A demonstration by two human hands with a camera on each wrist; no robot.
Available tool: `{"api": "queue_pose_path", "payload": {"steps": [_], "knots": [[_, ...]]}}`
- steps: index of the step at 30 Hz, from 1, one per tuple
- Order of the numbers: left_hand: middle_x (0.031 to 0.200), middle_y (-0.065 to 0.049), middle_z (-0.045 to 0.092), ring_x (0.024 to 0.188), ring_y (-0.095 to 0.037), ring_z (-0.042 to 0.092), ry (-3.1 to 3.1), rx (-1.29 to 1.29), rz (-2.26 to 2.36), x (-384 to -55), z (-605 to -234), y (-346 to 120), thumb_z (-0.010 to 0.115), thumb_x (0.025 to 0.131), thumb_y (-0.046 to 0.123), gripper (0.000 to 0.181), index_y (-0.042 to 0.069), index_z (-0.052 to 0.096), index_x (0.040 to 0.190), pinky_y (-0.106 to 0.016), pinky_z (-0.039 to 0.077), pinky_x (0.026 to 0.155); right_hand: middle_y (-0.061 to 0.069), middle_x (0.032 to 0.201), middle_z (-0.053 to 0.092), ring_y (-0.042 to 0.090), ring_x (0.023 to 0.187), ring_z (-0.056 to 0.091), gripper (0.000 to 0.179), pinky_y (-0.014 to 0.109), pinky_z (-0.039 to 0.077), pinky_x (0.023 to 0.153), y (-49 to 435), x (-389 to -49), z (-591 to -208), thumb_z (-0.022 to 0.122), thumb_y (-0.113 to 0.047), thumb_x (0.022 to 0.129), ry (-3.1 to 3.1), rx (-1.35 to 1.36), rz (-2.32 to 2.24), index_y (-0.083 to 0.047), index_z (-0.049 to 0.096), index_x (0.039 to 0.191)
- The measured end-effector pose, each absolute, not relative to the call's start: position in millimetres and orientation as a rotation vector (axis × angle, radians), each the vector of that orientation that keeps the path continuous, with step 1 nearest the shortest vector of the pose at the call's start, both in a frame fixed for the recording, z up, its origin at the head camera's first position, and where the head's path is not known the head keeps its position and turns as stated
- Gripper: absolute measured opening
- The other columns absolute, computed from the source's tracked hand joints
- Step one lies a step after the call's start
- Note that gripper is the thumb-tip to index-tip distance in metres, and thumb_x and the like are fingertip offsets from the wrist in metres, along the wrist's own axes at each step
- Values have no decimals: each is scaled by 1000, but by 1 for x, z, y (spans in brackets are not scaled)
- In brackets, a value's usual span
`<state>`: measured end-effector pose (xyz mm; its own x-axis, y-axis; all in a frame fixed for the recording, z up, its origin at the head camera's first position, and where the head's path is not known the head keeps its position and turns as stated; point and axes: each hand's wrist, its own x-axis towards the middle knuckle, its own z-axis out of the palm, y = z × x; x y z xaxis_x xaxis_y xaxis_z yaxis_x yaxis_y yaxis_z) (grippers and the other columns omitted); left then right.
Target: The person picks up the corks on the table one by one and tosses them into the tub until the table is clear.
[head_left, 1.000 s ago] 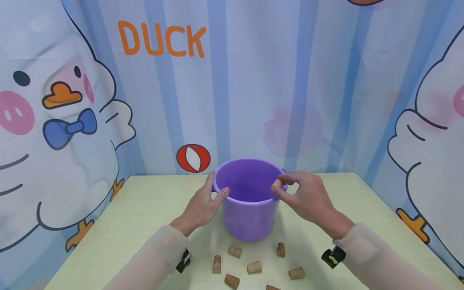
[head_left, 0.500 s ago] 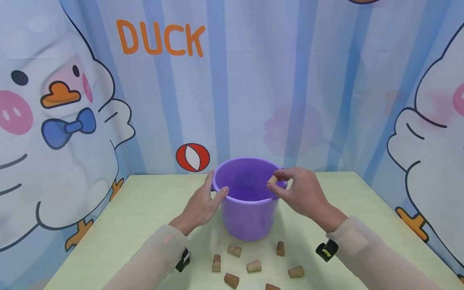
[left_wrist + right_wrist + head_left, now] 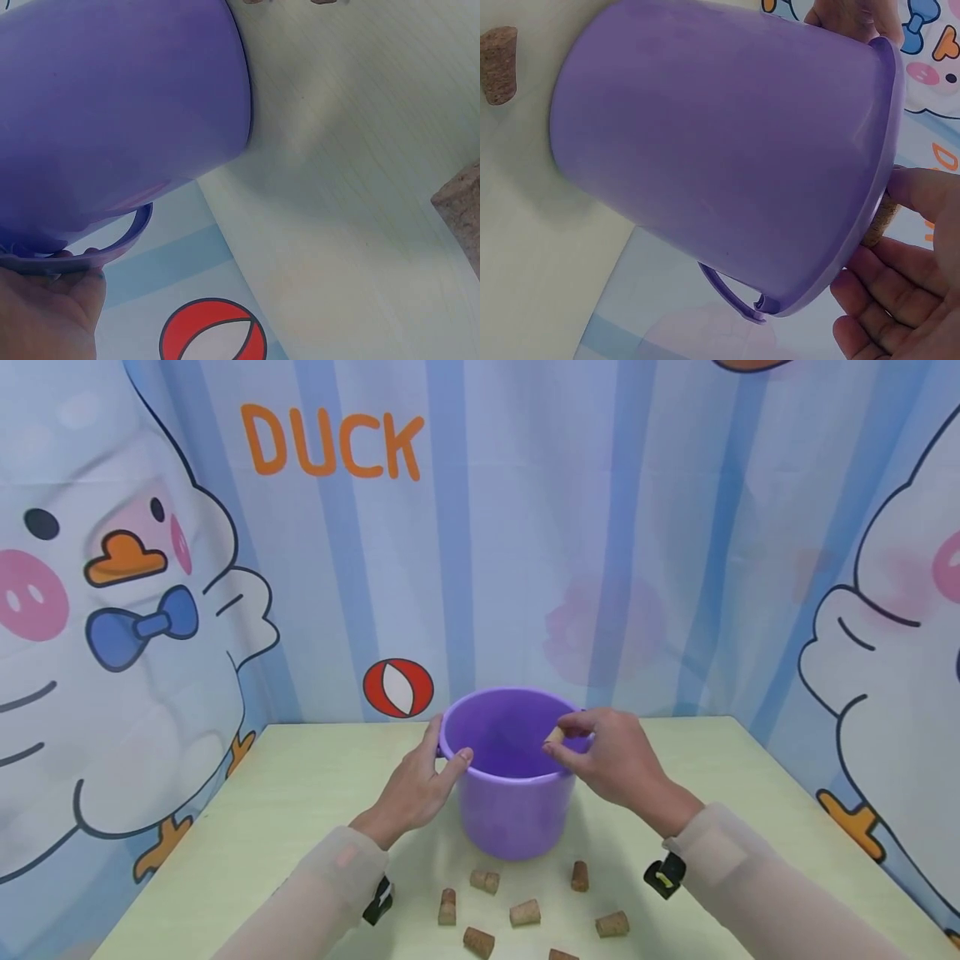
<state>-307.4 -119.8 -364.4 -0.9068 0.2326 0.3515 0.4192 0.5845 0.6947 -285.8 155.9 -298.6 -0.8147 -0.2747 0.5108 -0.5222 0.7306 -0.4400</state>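
A purple bucket (image 3: 517, 818) stands upright on the pale table. My left hand (image 3: 412, 785) grips its left rim, thumb over the edge and fingers along the outside; the left wrist view shows the fingers by the bucket's handle (image 3: 120, 249). On the right, my right hand (image 3: 618, 760) pinches a cork (image 3: 555, 736) between thumb and fingers over the bucket's opening, near the right rim. Part of that cork (image 3: 883, 221) shows behind the rim in the right wrist view. The bucket's bottom inside is too dark to make out.
Several loose corks lie in front of the bucket, among them one cork (image 3: 525, 912) in the middle and another (image 3: 612, 924) at right. The table (image 3: 315, 760) backs onto a striped curtain (image 3: 525, 527) printed with ducks.
My right hand has moved left with the cork, from the right rim to farther over the bucket's opening. The left hand, the bucket and the loose corks stay put.
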Motion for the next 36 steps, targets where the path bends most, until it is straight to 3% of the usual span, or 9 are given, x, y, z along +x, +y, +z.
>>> {"api": "queue_pose_path", "payload": {"steps": [11,14,19,36], "knots": [[156,-13,47,140,-30,49,-2579,-562,-1225,-307,-363,-120,50,105,48,80,11,12,165,-59,43,109,-6,84,72,11,69,59,12,30,49,61,153,-289,-301,79,-25,91,-2602,613,770,-17,75,82],[155,-12,48,139,-30,49,-2573,-567,-1223,-307,-363,-120,50,105,48,79,11,14,165,-59,44,108,1,92,75,18,79,67,15,36,55,68,153,-289,-302,78,-26,92,-2634,586,745,-11,78,93],[155,-13,48,139,-31,50,-2565,-577,-1222,-307,-363,-120,49,105,48,79,10,14,165,-60,44,108,17,119,73,34,111,69,45,47,58,89,153,-287,-302,79,-28,92,-2660,531,742,1,72,125],[155,-13,48,139,-30,49,-2577,-551,-1229,-306,-363,-120,49,105,49,80,12,12,165,-59,43,109,15,113,74,32,106,69,39,48,57,87,157,-281,-306,80,-27,90,-2546,557,756,0,75,119]]}}
